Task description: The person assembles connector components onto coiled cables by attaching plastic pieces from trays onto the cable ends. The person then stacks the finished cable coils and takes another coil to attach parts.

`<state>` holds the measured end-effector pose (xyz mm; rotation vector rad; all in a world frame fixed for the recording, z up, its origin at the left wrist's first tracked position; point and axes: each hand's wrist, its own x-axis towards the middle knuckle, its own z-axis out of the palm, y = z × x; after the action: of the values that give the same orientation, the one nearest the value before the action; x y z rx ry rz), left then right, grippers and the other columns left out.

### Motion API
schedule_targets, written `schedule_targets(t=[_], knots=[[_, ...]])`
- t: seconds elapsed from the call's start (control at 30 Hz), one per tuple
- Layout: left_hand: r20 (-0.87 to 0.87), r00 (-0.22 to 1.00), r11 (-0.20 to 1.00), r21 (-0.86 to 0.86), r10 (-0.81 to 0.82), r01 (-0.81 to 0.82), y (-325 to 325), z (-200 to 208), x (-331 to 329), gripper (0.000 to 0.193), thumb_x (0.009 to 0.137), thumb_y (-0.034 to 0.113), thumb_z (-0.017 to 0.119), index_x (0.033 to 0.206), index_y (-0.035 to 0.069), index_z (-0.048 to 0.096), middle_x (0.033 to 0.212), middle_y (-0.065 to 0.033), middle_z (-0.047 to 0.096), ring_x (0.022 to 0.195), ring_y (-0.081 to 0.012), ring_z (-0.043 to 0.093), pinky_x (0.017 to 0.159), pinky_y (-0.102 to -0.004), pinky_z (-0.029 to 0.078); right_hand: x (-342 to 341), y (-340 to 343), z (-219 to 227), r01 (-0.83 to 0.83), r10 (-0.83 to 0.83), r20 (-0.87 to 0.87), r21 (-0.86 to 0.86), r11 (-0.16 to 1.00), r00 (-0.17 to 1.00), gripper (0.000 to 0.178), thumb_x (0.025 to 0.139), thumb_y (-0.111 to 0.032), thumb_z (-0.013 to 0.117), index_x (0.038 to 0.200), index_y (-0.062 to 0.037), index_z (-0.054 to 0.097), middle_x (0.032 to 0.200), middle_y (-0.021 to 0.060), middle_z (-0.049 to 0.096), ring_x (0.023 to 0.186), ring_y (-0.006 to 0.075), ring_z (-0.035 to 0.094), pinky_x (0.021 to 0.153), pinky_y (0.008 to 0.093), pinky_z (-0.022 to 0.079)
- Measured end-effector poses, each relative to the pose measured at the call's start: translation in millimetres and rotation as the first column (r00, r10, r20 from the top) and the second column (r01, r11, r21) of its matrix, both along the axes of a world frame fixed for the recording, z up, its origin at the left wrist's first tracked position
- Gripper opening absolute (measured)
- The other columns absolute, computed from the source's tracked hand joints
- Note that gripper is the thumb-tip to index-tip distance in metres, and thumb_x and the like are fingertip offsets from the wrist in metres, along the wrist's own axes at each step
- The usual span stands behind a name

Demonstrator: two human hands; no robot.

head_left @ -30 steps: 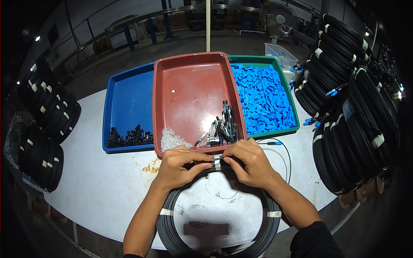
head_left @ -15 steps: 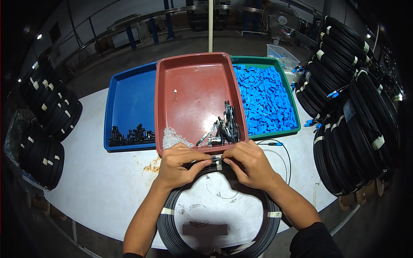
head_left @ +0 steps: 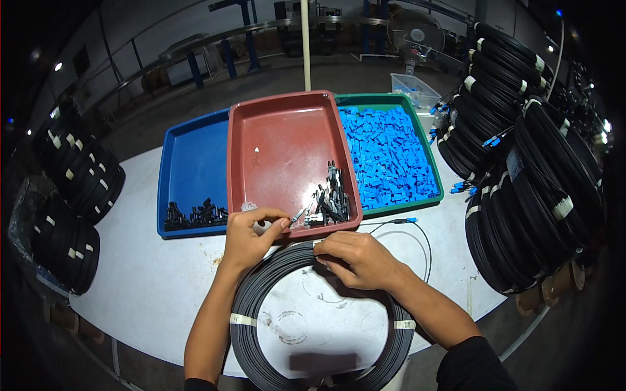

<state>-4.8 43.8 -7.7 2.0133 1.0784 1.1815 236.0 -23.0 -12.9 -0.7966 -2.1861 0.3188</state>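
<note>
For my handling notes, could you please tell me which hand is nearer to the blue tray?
The left hand: it is by the near right corner of the blue tray. The right hand is farther right, at the far side of the black coil.

The white table (head_left: 150,280) carries 3 trays (head_left: 280,143), 1 black cable coil (head_left: 246,296) and stacked coils (head_left: 502,241).

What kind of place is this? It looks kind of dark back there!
Probably a workshop or factory. Stacks of black coils, which look like cable, are piled on the right, a green tray is full of little blue pieces, and a big fan stands behind.
</note>
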Motion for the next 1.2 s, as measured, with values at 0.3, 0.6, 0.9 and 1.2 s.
schedule_targets(t=[0.3, 0.6, 0.9, 1.2], knots=[[-0.675, 0.738, 0.998, 0.059, 0.028, 0.016, 58.3, 4.3, 39.2, 0.020, 0.079, 0.011, 0.078, 0.094, -0.002, 0.076, 0.086, -0.0215, 0.075, 0.079, -0.0327, 0.075, 0.077, -0.0389, 0.058, 3.3, -3.0, -0.2, -0.009, 0.009, 0.007, -0.046, 0.999, 1.000, 0.017, 0.086, -0.007, 0.068, 0.101, -0.0009, 0.066, 0.091, 0.0150, 0.067, 0.088, 0.0341, 0.068, 0.080, 0.0423, 0.055], [-0.223, 0.975, 0.983, -0.182, -0.024, -0.018, 81.0, 3.0, 74.6, 0.028, 0.076, 0.017, 0.082, 0.095, -0.002, 0.076, 0.078, -0.0192, 0.074, 0.072, -0.0263, 0.074, 0.072, -0.0364, 0.057, -0.6, 0.5, -5.2, -0.033, 0.032, -0.017, -0.062, 0.998, 0.999, 0.014, 0.086, -0.007, 0.066, 0.099, -0.0008, 0.065, 0.087, 0.0154, 0.065, 0.085, 0.0342, 0.067, 0.077, 0.0432, 0.054], [-0.684, 0.685, 0.957, -0.070, -0.251, 0.281, 66.3, 16.6, 59.6, 0.056, 0.068, 0.008, 0.085, 0.117, 0.005, 0.059, 0.112, -0.0154, 0.060, 0.103, -0.0353, 0.064, 0.087, -0.0431, 0.053, 2.7, -0.4, -3.7, -0.031, 0.030, -0.014, -0.084, 0.996, 0.999, 0.014, 0.086, -0.006, 0.066, 0.099, -0.0009, 0.064, 0.087, 0.0155, 0.065, 0.085, 0.0345, 0.067, 0.077, 0.0435, 0.053], [-0.568, 0.763, 0.871, 0.153, -0.309, 0.466, 99.7, -9.9, 72.1, 0.042, 0.075, 0.002, 0.074, 0.115, 0.002, 0.062, 0.111, -0.0161, 0.062, 0.099, -0.0378, 0.063, 0.086, -0.0437, 0.054, 0.4, -0.7, -2.2, -0.039, 0.041, 0.021, -0.087, 0.995, 0.999, 0.014, 0.086, -0.007, 0.066, 0.098, -0.0018, 0.064, 0.087, 0.0148, 0.066, 0.084, 0.0339, 0.067, 0.075, 0.0437, 0.054]])
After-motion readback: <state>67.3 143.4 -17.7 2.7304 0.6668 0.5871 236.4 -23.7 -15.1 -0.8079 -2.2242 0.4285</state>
